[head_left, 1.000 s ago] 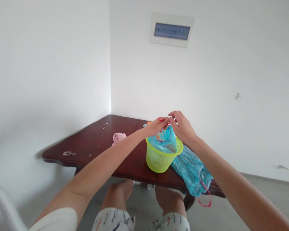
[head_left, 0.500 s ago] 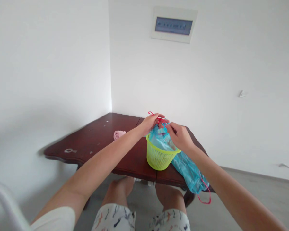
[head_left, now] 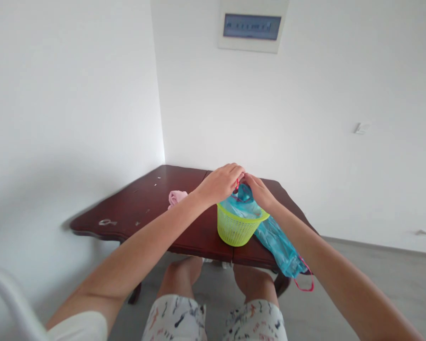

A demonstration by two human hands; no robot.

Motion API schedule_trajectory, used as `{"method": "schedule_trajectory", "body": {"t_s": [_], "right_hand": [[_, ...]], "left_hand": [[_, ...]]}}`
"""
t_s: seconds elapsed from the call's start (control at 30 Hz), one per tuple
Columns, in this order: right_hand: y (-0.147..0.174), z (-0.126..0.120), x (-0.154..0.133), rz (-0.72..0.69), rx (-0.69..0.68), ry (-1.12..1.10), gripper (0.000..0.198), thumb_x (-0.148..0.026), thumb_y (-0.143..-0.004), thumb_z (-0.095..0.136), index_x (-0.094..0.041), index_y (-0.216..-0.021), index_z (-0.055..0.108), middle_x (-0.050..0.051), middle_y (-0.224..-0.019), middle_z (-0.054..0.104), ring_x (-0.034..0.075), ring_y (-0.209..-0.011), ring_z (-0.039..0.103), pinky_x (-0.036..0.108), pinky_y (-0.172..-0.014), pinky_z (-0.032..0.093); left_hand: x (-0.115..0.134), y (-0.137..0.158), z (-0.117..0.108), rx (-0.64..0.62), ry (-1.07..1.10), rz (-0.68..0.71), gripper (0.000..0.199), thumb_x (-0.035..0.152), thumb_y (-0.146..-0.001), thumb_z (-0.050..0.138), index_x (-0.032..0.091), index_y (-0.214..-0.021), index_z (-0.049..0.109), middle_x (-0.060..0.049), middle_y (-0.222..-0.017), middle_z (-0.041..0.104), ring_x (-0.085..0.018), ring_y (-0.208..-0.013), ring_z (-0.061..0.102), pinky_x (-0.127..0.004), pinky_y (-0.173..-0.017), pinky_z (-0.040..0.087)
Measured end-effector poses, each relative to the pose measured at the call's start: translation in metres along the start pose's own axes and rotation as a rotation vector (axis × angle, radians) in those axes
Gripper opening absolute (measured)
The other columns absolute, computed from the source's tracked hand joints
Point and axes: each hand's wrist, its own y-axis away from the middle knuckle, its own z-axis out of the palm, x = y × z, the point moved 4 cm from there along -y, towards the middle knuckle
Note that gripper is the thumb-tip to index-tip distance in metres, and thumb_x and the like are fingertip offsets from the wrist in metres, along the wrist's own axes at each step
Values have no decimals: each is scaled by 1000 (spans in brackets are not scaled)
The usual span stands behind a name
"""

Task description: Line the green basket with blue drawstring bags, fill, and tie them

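Note:
A blue plastic drawstring bag (head_left: pixel 240 207) sits in a yellow-green mesh basket (head_left: pixel 237 231) near the table's front edge. Over the basket, my left hand (head_left: pixel 220 183) is closed on the bag's red drawstring (head_left: pixel 237 184), its fingers curled down. My right hand (head_left: pixel 260 191) meets it fingertip to fingertip, closed at the gathered top of the bag; its grip is partly hidden. Beside the basket on the right, a second length of blue plastic (head_left: pixel 279 246) lies under my right forearm and droops over the edge, a red drawstring loop at its end. Whether both pieces are one bag I cannot tell.
The dark red-brown table (head_left: pixel 135 201) stands in the corner against white walls. A rolled pink cloth (head_left: pixel 177 198) lies left of the basket, close to my left forearm. My knees are under the front edge. An electrical panel (head_left: pixel 252 27) is on the wall.
My hands have come together above the basket. My left fingers, spread around the red drawstring before, are now curled down over it. The view has shifted slightly.

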Motion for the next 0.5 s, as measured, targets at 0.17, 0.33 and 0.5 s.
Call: {"method": "schedule_trajectory", "body": {"t_s": [0.17,0.33,0.5], "right_hand": [[-6,10,18,136,34,-204,56,-84,-96,75,-28,-91,74,3,-89,78,24,-87,73,36,-85,63],[-6,14,20,221,61,-482,56,-74,-80,97,-30,-108,80,2,-94,82,22,-86,78,33,-77,65],[-2,11,19,232,49,-468,49,-68,-83,96,-28,-105,79,3,-88,82,24,-86,79,34,-74,65]], "left_hand": [[-1,5,10,50,118,64,38,25,-123,46,23,-154,67,-22,-163,67,-36,-159,63,-56,-135,54],[-6,9,19,71,199,115,49,28,-126,43,26,-172,58,-20,-187,52,-32,-178,48,-59,-149,40],[0,9,21,5,209,216,58,27,-125,47,34,-183,51,-13,-197,41,-30,-184,40,-63,-151,36]]}}
